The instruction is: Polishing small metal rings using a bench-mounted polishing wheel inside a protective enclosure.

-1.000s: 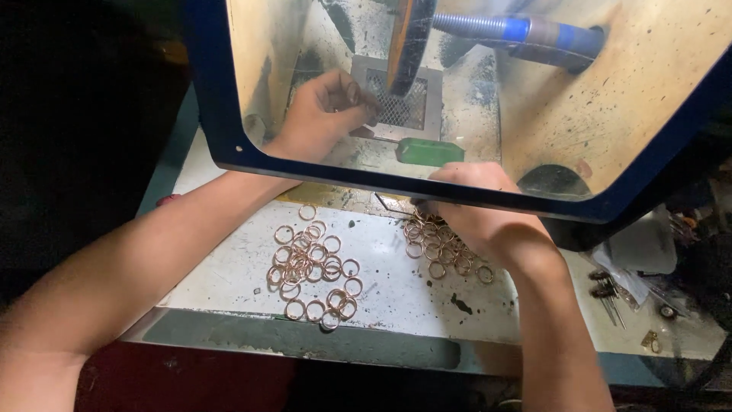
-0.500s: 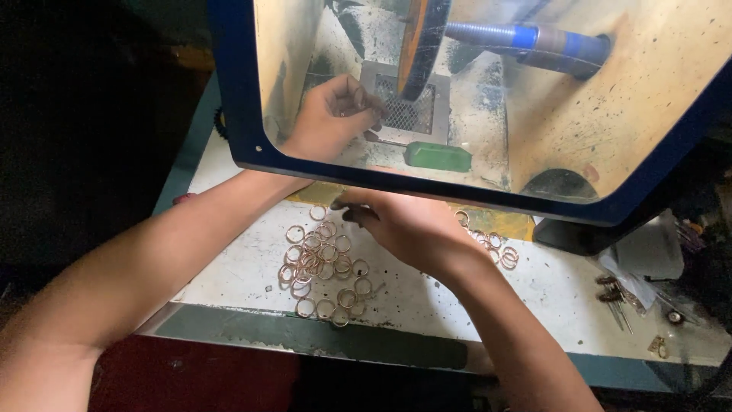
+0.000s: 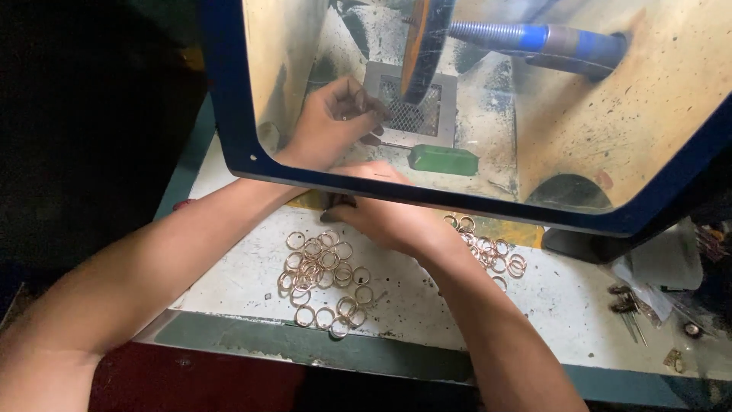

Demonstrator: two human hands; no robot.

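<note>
My left hand (image 3: 329, 120) is behind a clear shield with a blue frame (image 3: 226, 107). Its fingers are pinched on what looks like a small ring, next to a polishing wheel (image 3: 418, 46) and a metal mesh grate (image 3: 415, 118). My right hand (image 3: 385, 217) is in front, just under the shield's lower edge. Its fingertips are closed on what looks like a ring, close to my left wrist. A pile of copper-coloured rings (image 3: 324, 275) lies on the white bench (image 3: 427, 301) below both hands. A second pile of rings (image 3: 494, 250) lies to the right of my right forearm.
A green bar (image 3: 443, 160) lies by the grate under the wheel. A blue shaft (image 3: 537, 38) runs right from the wheel. Small metal tools (image 3: 631, 305) lie at the bench's right end. The bench's front edge is a grey-green rail (image 3: 305, 343).
My right hand has left the right-hand ring pile and travelled left to the shield's lower edge beside my left wrist. My left hand has stayed by the wheel.
</note>
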